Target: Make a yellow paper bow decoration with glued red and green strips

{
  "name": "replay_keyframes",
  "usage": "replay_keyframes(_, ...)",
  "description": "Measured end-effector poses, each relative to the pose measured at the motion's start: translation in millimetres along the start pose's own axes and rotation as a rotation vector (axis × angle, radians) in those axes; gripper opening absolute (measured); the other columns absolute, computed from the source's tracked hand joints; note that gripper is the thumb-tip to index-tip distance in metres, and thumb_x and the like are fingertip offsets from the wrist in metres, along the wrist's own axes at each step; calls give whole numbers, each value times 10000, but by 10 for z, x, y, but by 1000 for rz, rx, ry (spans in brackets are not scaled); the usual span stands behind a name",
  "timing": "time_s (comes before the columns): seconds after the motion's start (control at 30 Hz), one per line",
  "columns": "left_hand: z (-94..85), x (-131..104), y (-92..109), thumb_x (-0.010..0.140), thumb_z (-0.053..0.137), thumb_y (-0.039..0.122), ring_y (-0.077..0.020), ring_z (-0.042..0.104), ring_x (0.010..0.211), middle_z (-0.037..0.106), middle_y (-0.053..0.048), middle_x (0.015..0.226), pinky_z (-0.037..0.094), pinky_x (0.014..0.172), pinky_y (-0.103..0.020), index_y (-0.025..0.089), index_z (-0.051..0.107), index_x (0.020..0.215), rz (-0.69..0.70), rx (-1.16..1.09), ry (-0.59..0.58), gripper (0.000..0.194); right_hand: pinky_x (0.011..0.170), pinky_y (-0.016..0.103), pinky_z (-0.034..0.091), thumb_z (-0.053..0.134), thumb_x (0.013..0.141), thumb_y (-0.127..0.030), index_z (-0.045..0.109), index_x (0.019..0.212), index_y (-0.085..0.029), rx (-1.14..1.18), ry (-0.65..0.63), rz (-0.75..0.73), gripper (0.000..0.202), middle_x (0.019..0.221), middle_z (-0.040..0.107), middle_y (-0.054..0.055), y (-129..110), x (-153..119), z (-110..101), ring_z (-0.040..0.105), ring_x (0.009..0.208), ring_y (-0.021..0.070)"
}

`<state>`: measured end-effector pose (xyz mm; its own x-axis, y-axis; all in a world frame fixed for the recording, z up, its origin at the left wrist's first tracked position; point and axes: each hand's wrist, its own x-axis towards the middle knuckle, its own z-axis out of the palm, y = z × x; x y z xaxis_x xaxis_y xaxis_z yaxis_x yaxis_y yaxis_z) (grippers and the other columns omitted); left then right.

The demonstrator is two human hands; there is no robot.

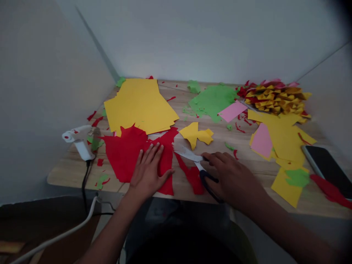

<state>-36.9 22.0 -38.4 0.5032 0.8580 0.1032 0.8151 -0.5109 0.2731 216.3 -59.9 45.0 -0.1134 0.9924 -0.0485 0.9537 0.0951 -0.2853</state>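
Note:
My left hand (pixel 148 170) lies flat on a large piece of red paper (pixel 121 157), its fingers spread. The red paper has ragged edges and rests near the table's front edge. In my right hand (pixel 231 176) is a pair of scissors (pixel 202 167) with dark handles. Their blades are apart and point left, close to the red paper's right edge. A narrow red offcut (pixel 194 179) sits just below the blades. Beyond the blades is a small yellow paper piece (pixel 196 134) with an irregular outline.
Yellow sheets (pixel 137 106) lie at the back left, beside green paper (pixel 214 101). A white glue gun (pixel 81 141) stands at the left, its cord hanging down. Folded yellow and red paper pieces (pixel 277 98) are heaped back right. A phone (pixel 327 168) lies at the right.

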Motion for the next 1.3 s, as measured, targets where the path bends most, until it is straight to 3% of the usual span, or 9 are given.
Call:
replay_keyframes(0.1,0,-12,0,881,561,604,-322,343,1487,385,-130,1597,209,1243,-554,196,355,1542,-3,-22,-1,804,760,397,554,581,846,-281,645,1301,-227,-78,-179,15,463,1110,744,99,-28,212,-122,715,943,291)
replay_keyframes(0.2,-7,-16,12,878,567,599,-319,349,1485,401,-132,1588,204,1243,-560,192,364,1537,-19,-45,5,801,708,392,537,560,857,-262,673,1251,-202,-171,-294,-37,415,1070,752,116,-74,366,-196,725,925,309)
replay_keyframes(0.4,-47,-18,38,886,566,590,-315,342,1489,391,-122,1594,201,1248,-563,189,370,1535,-45,-52,-29,788,678,397,522,555,856,-201,686,1215,-181,-277,-364,-81,383,1050,758,143,-110,457,-226,725,940,339)
replay_keyframes(0.6,-57,-19,44,893,567,570,-307,314,1503,359,-109,1611,199,1252,-567,165,352,1543,-40,-35,-60,796,697,371,520,506,900,-183,673,1238,-192,-250,-402,-88,378,1048,768,130,-89,446,-247,735,942,311)
replay_keyframes(0.8,-35,-21,40,913,539,558,-300,292,1513,334,-89,1624,192,1255,-567,166,324,1556,-42,-21,-62,783,722,340,533,490,940,-178,631,1280,-197,-224,-360,-92,369,1144,746,111,-12,427,-242,736,951,267)
replay_keyframes(1.0,-36,-24,53,921,525,563,-299,309,1506,360,-103,1609,207,1249,-575,161,362,1540,-46,-25,-50,756,677,348,550,479,947,-198,614,1324,-226,-254,-298,-86,401,1166,742,92,239,286,-175,749,880,265)
replay_keyframes(1.13,-53,0,36,949,508,455,-292,412,1453,464,-97,1549,287,1220,-569,198,503,1457,-57,-57,-4,570,695,353,560,485,952,-256,601,1342,-195,-208,-182,-92,412,1075,752,99,378,129,-152,739,836,248)
replay_keyframes(1.3,21,18,-77,919,439,211,-269,498,1394,605,-59,1422,353,1193,-558,252,661,1297,-29,-200,75,440,944,495,518,554,906,-335,584,1308,-109,-190,61,-71,462,1183,679,177,414,-3,-21,635,1093,339)
